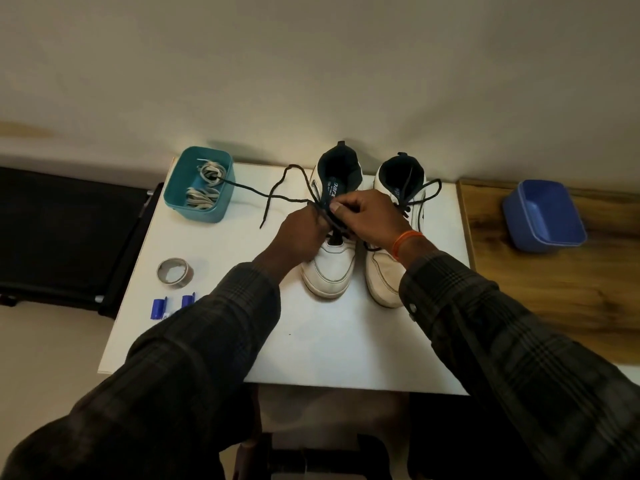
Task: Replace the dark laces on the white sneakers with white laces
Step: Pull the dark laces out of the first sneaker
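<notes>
Tape roll [175,273] beside left sleeve [221,317]

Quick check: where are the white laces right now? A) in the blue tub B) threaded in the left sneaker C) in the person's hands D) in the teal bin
D: the coiled white laces lie inside the teal plastic bin at the table's far left corner.

Bare white tabletop [346,341] lies open before the sneakers [329,271]; tape roll [174,272] crowds the left.
</notes>
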